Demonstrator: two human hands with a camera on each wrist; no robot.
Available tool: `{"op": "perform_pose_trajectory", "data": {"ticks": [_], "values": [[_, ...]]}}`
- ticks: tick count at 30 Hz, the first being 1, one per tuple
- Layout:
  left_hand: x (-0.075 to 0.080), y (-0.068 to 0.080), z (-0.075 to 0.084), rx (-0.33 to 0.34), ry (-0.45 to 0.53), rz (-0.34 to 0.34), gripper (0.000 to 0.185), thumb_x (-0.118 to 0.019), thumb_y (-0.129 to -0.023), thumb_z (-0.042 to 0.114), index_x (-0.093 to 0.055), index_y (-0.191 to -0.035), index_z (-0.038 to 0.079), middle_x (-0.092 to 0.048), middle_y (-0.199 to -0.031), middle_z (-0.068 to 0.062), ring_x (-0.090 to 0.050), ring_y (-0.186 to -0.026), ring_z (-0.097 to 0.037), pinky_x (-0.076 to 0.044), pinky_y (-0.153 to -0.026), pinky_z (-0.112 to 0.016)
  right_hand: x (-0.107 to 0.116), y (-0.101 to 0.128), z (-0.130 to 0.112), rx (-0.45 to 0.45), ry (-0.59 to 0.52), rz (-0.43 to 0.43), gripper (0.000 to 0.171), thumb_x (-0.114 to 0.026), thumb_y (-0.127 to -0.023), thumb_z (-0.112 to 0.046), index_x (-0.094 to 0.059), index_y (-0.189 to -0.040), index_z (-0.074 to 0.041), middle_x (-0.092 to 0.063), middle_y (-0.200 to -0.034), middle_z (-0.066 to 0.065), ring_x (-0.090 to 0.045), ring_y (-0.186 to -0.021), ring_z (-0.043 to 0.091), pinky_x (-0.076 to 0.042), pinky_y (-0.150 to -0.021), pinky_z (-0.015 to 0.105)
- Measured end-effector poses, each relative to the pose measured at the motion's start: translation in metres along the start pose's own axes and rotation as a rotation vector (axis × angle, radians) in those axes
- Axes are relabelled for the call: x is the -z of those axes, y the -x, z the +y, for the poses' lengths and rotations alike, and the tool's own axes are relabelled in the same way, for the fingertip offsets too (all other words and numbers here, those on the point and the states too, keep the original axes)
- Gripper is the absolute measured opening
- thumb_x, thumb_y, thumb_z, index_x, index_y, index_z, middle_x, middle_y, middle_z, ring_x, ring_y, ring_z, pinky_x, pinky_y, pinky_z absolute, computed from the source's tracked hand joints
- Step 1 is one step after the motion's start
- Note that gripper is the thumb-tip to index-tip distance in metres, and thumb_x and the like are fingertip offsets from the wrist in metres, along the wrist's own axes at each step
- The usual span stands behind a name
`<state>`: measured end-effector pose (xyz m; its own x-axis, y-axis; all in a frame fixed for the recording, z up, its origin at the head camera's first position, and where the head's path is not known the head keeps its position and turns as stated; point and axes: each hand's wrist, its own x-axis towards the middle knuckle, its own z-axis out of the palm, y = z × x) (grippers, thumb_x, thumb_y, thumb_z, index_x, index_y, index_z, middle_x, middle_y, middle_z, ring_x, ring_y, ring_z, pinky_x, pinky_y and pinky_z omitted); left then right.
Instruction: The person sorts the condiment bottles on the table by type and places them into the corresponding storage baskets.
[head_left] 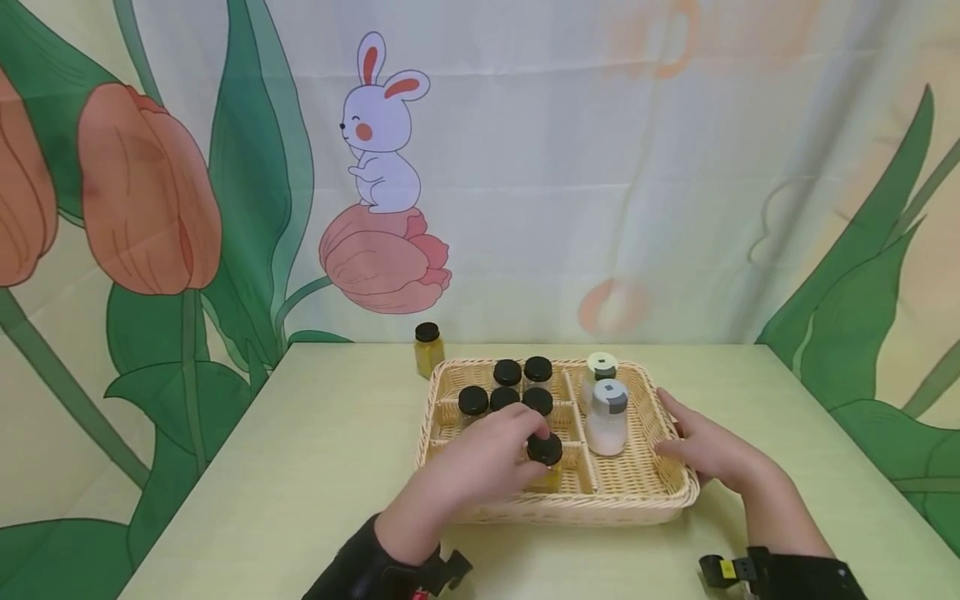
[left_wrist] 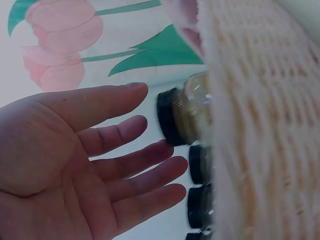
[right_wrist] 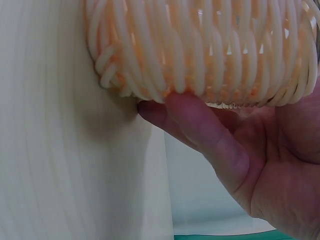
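Note:
A wicker basket (head_left: 637,504) with compartments stands on the pale green table (head_left: 315,467). My left hand (head_left: 487,458) reaches into its front part, right beside a black-lidded jar of yellow stuff (head_left: 544,452). In the left wrist view the left hand (left_wrist: 100,160) is spread with straight fingers, and the jar (left_wrist: 175,117) lies just past the fingertips, not gripped. My right hand (head_left: 712,454) rests against the basket's right side. In the right wrist view its fingers (right_wrist: 200,125) press on the outer wicker wall (right_wrist: 200,50) near the table.
Several more black-lidded jars (head_left: 506,372) fill the basket's back left compartments. Two white shaker bottles (head_left: 609,417) stand in its right part. One yellow jar (head_left: 427,348) stands on the table behind the basket's left corner. A printed curtain hangs behind the table.

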<state>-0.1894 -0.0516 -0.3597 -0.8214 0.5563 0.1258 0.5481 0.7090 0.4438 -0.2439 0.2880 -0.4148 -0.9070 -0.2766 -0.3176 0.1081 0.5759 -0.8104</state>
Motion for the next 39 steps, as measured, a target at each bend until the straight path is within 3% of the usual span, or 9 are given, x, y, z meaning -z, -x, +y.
{"op": "perform_pose_trajectory", "data": {"ticks": [5,12,16,21,24,28,39], "values": [[0.017,0.01,-0.004,0.033,0.058,0.026,0.029,-0.076,-0.093,0.027,-0.066,-0.118,0.015,-0.06,-0.122,0.003,-0.06,-0.104,-0.013,-0.052,-0.091,-0.033,0.0,0.0,-0.001,0.0,-0.001,-0.003,0.094,-0.059,-0.098,-0.011,0.009,-0.163,-0.014,-0.022,-0.15,0.046,-0.069,-0.078,0.029,-0.058,-0.057,0.049],[0.035,0.019,-0.018,0.047,0.091,0.105,0.029,-0.077,-0.093,0.028,-0.064,-0.115,0.015,-0.062,-0.118,0.001,-0.06,-0.097,-0.016,-0.052,-0.085,-0.036,0.002,-0.001,0.003,-0.003,0.001,0.002,0.094,-0.059,-0.099,-0.011,0.009,-0.163,-0.015,-0.024,-0.149,0.046,-0.069,-0.077,0.029,-0.058,-0.057,0.049],[0.042,0.021,-0.03,0.055,0.109,0.157,0.03,-0.077,-0.093,0.024,-0.064,-0.117,0.012,-0.064,-0.118,-0.002,-0.061,-0.101,-0.019,-0.053,-0.088,-0.039,0.001,-0.001,0.005,0.001,-0.013,0.0,0.094,-0.059,-0.099,-0.011,0.008,-0.164,-0.015,-0.028,-0.147,0.045,-0.07,-0.075,0.03,-0.058,-0.056,0.049],[0.046,0.02,-0.046,0.149,0.131,0.221,0.046,-0.078,-0.093,0.028,-0.062,-0.133,0.01,-0.061,-0.132,-0.004,-0.06,-0.119,-0.026,-0.051,-0.098,-0.046,0.0,-0.002,0.005,0.006,0.002,0.005,0.094,-0.06,-0.098,-0.012,0.007,-0.164,-0.014,-0.03,-0.146,0.044,-0.069,-0.072,0.029,-0.057,-0.055,0.048],[0.047,0.019,-0.056,0.212,0.12,0.27,0.059,-0.077,-0.093,0.032,-0.055,-0.144,0.011,-0.056,-0.143,-0.006,-0.052,-0.132,-0.028,-0.046,-0.105,-0.05,0.0,-0.002,0.004,0.009,0.014,0.012,0.094,-0.061,-0.098,-0.012,0.006,-0.164,-0.014,-0.031,-0.146,0.044,-0.069,-0.071,0.028,-0.057,-0.054,0.048],[0.048,0.019,-0.069,0.257,0.091,0.324,0.065,-0.076,-0.093,0.034,-0.051,-0.148,0.009,-0.051,-0.149,-0.01,-0.047,-0.137,-0.032,-0.043,-0.107,-0.055,-0.001,-0.002,0.004,0.009,0.013,0.011,0.094,-0.061,-0.098,-0.012,0.005,-0.164,-0.014,-0.032,-0.146,0.043,-0.069,-0.072,0.028,-0.057,-0.054,0.047],[0.054,0.014,-0.093,0.278,-0.032,0.342,0.071,-0.076,-0.092,0.036,-0.046,-0.149,0.007,-0.047,-0.148,-0.016,-0.048,-0.134,-0.036,-0.045,-0.105,-0.055,0.0,-0.003,0.005,0.009,0.029,0.017,0.094,-0.061,-0.098,-0.013,0.006,-0.164,-0.014,-0.03,-0.148,0.044,-0.068,-0.071,0.028,-0.056,-0.053,0.047]]}}
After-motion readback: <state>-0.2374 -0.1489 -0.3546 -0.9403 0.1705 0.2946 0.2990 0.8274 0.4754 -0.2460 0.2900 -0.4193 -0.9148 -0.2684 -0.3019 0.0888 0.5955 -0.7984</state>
